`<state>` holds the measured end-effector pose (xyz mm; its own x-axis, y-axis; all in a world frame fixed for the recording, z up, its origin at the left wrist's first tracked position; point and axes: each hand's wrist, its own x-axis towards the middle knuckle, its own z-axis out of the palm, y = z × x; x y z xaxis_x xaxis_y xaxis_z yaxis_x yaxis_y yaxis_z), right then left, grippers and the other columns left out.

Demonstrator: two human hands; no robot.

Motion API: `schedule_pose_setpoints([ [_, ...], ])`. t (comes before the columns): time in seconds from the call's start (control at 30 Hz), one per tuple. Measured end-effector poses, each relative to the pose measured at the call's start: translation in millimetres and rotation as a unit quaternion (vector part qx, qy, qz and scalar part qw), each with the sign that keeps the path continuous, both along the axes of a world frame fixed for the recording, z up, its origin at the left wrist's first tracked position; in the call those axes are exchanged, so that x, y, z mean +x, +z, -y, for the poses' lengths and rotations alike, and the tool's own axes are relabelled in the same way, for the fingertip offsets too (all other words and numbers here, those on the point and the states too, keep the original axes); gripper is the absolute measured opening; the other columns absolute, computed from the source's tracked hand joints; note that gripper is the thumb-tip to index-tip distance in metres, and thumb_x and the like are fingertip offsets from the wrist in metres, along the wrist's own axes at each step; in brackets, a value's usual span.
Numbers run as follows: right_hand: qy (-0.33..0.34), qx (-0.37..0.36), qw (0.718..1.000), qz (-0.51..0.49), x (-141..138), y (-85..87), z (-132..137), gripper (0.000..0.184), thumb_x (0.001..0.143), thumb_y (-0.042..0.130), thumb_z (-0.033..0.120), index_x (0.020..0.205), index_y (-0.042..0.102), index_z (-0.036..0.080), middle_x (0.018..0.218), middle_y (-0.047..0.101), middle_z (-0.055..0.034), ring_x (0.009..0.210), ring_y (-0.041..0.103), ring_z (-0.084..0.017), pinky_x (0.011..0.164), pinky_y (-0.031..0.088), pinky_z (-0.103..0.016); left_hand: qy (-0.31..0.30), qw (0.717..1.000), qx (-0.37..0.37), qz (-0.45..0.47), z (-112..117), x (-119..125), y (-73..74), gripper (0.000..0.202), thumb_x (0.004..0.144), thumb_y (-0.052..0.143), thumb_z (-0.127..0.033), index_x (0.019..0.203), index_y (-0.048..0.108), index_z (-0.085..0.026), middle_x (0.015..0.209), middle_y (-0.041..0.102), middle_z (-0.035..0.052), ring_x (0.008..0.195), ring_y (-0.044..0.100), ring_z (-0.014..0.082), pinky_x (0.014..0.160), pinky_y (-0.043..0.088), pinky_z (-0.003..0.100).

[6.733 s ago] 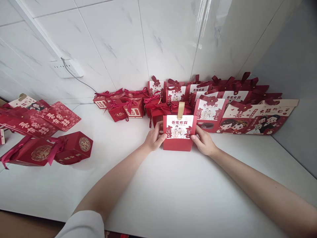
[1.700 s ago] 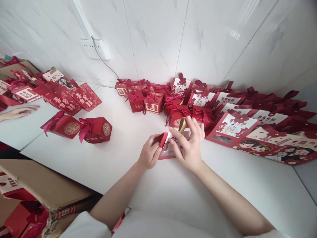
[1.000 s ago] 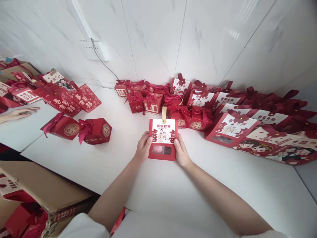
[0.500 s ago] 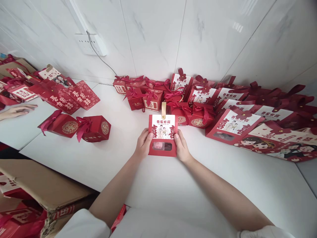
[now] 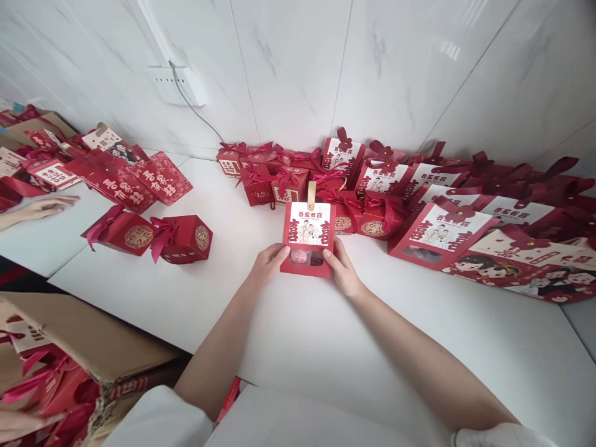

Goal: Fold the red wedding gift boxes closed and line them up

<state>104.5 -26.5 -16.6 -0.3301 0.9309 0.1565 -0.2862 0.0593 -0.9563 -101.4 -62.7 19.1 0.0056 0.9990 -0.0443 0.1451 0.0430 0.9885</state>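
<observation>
From where I stand, the person's left hand [image 5: 270, 263] and right hand [image 5: 344, 268] each have a grip clamped on one side of a red gift box [image 5: 308, 256], thumbs in front. It is upright over the bench [image 5: 298, 335], its gold strap [image 5: 311, 194] on top and a window low in front; whether its base touches, I can't tell. Just behind are ribboned boxes [image 5: 379, 216]; to the right, a larger windowed box [image 5: 440, 230]. A co-worker's hand [image 5: 50, 206] rests farther left, and another hand [image 5: 23, 425] reaches into the carton [image 5: 107, 338].
</observation>
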Motion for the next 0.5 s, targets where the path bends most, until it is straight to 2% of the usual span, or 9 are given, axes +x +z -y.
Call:
schedule_pose_setpoints([
  [0.13, -0.068, -0.001, 0.997, 0.029, -0.7, 1.5, 2.3, 0.046, 0.094, 0.055, 0.050, 0.131, 0.040, 0.028, 0.137, 0.055, -0.0077, 0.124, 0.055, -0.022, 0.103, 0.048, -0.040, -0.057, 0.996, -0.003, -0.072, 1.3, -5.1, 4.1, 0.044, 0.087, 0.061, -0.051, 0.118, 0.068, -0.020, 0.126, 0.064, 0.0116, 0.117, 0.060, 0.0307, 0.101, 0.048, 0.043],
  [0.23, -0.139, 0.005, 0.989, 0.055, 0.6, 1.5, 2.3, 0.036, 0.090, 0.060, 0.051, 0.112, 0.045, 0.027, 0.117, 0.063, -0.0043, 0.100, 0.063, -0.020, 0.088, 0.053, -0.036, -0.100, 0.991, 0.003, -0.090, 0.7, -9.8, 5.9, 0.047, 0.080, 0.072, -0.045, 0.121, 0.067, -0.023, 0.135, 0.058, 0.0103, 0.124, 0.056, 0.0326, 0.106, 0.045, 0.046],
  [0.33, -0.104, 0.018, 0.988, 0.116, 4.0, 0.5, -0.5, 0.032, 0.092, 0.054, 0.055, 0.095, 0.053, 0.023, 0.099, 0.066, -0.0034, 0.091, 0.062, -0.021, 0.085, 0.051, -0.036, -0.131, 0.987, -0.004, -0.097, -0.8, -15.7, 3.2, 0.057, 0.073, 0.079, -0.040, 0.126, 0.064, -0.025, 0.140, 0.054, 0.0110, 0.127, 0.053, 0.0351, 0.107, 0.044, 0.050],
  [0.4, -0.071, 0.032, 0.988, 0.135, 5.8, -0.2, -2.6, 0.038, 0.095, 0.046, 0.057, 0.099, 0.060, 0.022, 0.103, 0.067, -0.0058, 0.097, 0.061, -0.023, 0.090, 0.050, -0.038, -0.144, 0.985, -0.005, -0.093, -1.5, -18.7, 0.4, 0.064, 0.070, 0.082, -0.037, 0.129, 0.061, -0.026, 0.140, 0.054, 0.0121, 0.128, 0.052, 0.0360, 0.107, 0.043, 0.053],
  [0.5, -0.071, 0.062, 0.986, 0.138, 6.5, -1.4, -4.7, 0.043, 0.098, 0.042, 0.056, 0.111, 0.064, 0.022, 0.114, 0.065, -0.0078, 0.106, 0.059, -0.025, 0.099, 0.047, -0.041, -0.157, 0.984, 0.001, -0.079, -1.8, -20.1, -1.3, 0.071, 0.067, 0.084, -0.034, 0.133, 0.058, -0.026, 0.138, 0.055, 0.0131, 0.129, 0.052, 0.0355, 0.107, 0.043, 0.054],
])
